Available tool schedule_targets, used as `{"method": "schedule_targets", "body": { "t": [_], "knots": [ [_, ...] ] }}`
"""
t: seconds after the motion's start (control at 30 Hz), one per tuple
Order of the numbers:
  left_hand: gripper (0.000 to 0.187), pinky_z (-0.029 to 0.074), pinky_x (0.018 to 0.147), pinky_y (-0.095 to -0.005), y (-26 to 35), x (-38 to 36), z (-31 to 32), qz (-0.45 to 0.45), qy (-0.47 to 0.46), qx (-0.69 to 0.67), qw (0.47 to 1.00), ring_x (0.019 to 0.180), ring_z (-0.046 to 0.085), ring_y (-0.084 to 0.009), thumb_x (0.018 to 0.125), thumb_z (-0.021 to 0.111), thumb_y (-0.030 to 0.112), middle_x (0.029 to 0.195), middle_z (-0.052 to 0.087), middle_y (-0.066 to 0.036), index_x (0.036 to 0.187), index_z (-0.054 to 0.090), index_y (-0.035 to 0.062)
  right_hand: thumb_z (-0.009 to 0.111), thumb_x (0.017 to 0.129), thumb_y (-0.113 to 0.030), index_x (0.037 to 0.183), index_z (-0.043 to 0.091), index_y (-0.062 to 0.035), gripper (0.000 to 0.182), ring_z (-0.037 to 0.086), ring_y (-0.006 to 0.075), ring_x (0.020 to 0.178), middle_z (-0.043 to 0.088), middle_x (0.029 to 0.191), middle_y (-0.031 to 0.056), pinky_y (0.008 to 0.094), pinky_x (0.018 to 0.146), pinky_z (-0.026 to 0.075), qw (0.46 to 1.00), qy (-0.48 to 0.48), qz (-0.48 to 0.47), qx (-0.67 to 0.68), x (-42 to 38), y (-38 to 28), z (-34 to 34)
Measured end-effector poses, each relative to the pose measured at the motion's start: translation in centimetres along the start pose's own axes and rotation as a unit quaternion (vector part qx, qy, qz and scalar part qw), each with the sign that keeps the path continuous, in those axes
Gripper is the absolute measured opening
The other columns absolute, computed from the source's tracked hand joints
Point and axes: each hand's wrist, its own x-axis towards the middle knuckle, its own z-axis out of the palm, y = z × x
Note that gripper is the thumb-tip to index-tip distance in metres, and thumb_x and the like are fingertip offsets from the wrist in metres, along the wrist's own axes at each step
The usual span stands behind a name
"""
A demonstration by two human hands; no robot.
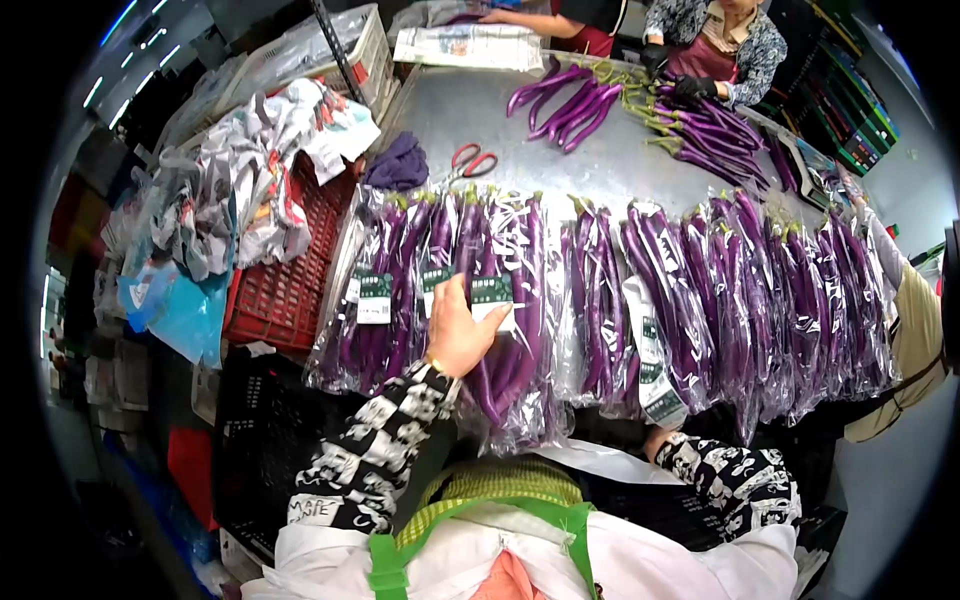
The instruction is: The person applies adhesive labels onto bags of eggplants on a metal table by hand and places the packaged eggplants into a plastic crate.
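My left hand lies with its fingers extended and thumb apart on a green-and-white label, over a clear bag of long purple eggplants. To its left, another bagged bunch of eggplants carries a similar label. Low at the table's near edge, my right hand is partly hidden at the bottom end of a strip of labels. It appears to grip that strip, which slants up across the bags; its fingertips are out of sight. Several more bagged eggplants line the near edge to the right.
Red-handled scissors and a dark purple cloth lie on the metal table. Loose eggplants are farther back, where a co-worker's gloved hands handle more. A red crate with crumpled plastic stands left.
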Motion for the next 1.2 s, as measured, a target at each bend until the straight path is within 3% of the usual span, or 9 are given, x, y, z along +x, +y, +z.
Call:
{"method": "schedule_targets", "body": {
  "t": [0.3, 0.47, 0.6, 0.7, 0.8, 0.87, 0.93, 1.07, 1.2],
  "knots": [
    [0.069, 0.052, 0.072, -0.0414, 2.2, 3.4, 0.8, -0.079, -0.085, 0.172, 0.978, 0.08, 0.065, -0.0337, 0.055, 0.084, 0.05, 0.086, 0.064, -0.022, 0.089, 0.059, -0.0046, 0.056, 0.073, -0.011, 0.072, 0.062, -0.0001, 0.012, 0.063, 0.0369, 0.061, 0.063, 0.065, 0.0175, 0.0427, 0.058, 0.052, 0.977, 0.123, 0.023, 0.174, 1.5, -6.2, -21.5],
    [0.066, 0.038, 0.092, -0.0445, 2.1, 2.6, 2.4, 0.055, -0.007, 0.207, 0.977, 0.109, 0.042, -0.0369, 0.057, 0.085, 0.042, 0.119, 0.041, -0.022, 0.098, 0.052, 0.0022, 0.053, 0.084, -0.009, 0.105, 0.054, 0.0033, 0.024, 0.056, 0.0408, 0.088, 0.056, 0.097, 0.0243, 0.0427, 0.078, 0.047, 0.764, 0.515, 0.119, 0.369, 5.2, -7.9, -26.7],
    [0.076, 0.04, 0.091, -0.0429, 1.9, 2.4, 3.9, -0.021, -0.052, 0.158, 0.986, 0.106, 0.044, -0.0375, 0.049, 0.09, 0.033, 0.113, 0.044, -0.022, 0.103, 0.044, 0.0042, 0.048, 0.092, -0.03, 0.12, 0.048, 0.0058, 0.045, 0.051, 0.0431, 0.106, 0.052, 0.114, 0.0273, 0.0445, 0.092, 0.041, 0.712, 0.384, 0.283, 0.516, 10.7, -6.1, -25.2],
    [0.101, 0.044, 0.09, -0.0421, 2.8, 2.8, 3.1, -0.05, -0.045, 0.082, 0.994, 0.103, 0.052, -0.0404, 0.05, 0.09, 0.028, 0.112, 0.051, -0.025, 0.127, 0.029, 0.0021, 0.048, 0.093, -0.027, 0.094, 0.059, 0.005, 0.034, 0.053, 0.0193, 0.068, 0.057, 0.073, 0.0089, 0.0331, 0.065, 0.043, 0.669, 0.428, 0.25, 0.554, 14.5, -4.7, -22.3],
    [0.11, 0.051, 0.082, -0.0418, 2.5, 4.0, 2.2, -0.089, -0.04, 0.015, 0.995, 0.095, 0.062, -0.0377, 0.05, 0.091, 0.02, 0.104, 0.059, -0.029, 0.133, 0.022, -0.0058, 0.048, 0.094, -0.029, 0.095, 0.059, 0.0044, 0.035, 0.051, 0.0131, 0.068, 0.057, 0.076, 0.0041, 0.0286, 0.062, 0.042, 0.579, 0.405, 0.23, 0.669, 16.5, -3.4, -20.7],
    [0.082, 0.056, 0.069, -0.0384, -1.7, 5.9, 3.4, -0.178, -0.151, -0.265, 0.936, 0.082, 0.066, -0.0284, 0.053, 0.09, 0.013, 0.099, 0.062, -0.024, 0.114, 0.041, -0.0128, 0.049, 0.094, -0.031, 0.095, 0.059, 0.0042, 0.037, 0.049, 0.0091, 0.068, 0.057, 0.077, 0.0024, 0.0255, 0.061, 0.04, 0.578, 0.421, 0.238, 0.657, 16.7, -3.4, -20.6],
    [0.029, 0.058, 0.061, -0.0341, 0.4, 5.8, 0.2, -0.22, -0.231, -0.391, 0.863, 0.07, 0.068, -0.0211, 0.071, 0.077, 0.001, 0.085, 0.067, -0.013, 0.092, 0.06, -0.0064, 0.051, 0.09, -0.042, 0.105, 0.061, 0.0077, 0.053, 0.062, 0.0342, 0.093, 0.065, 0.094, 0.0247, 0.0384, 0.082, 0.046, 0.596, 0.38, 0.279, 0.65, 15.4, -4.3, -22.5],
    [0.023, 0.06, 0.061, -0.0355, -3.3, 5.6, -5.0, -0.305, -0.296, -0.585, 0.691, 0.073, 0.068, -0.0234, 0.083, 0.067, 0.011, 0.085, 0.066, -0.016, 0.098, 0.059, -0.0054, 0.064, 0.082, -0.044, 0.111, 0.055, 0.0126, 0.064, 0.062, 0.0342, 0.095, 0.063, 0.101, 0.0271, 0.0368, 0.083, 0.047, 0.587, 0.377, 0.285, 0.657, 13.8, -5.2, -26.8],
    [0.036, 0.06, 0.067, -0.0476, -6.2, 2.8, -9.2, -0.336, -0.261, -0.745, 0.513, 0.077, 0.069, -0.0322, 0.083, 0.069, 0.024, 0.092, 0.067, -0.022, 0.102, 0.058, -0.0046, 0.076, 0.067, -0.047, 0.12, 0.045, 0.0147, 0.088, 0.06, 0.0313, 0.098, 0.059, 0.106, 0.0264, 0.0367, 0.086, 0.048, 0.714, 0.332, 0.42, 0.451, 16.4, -4.9, -27.9]
  ]
}}
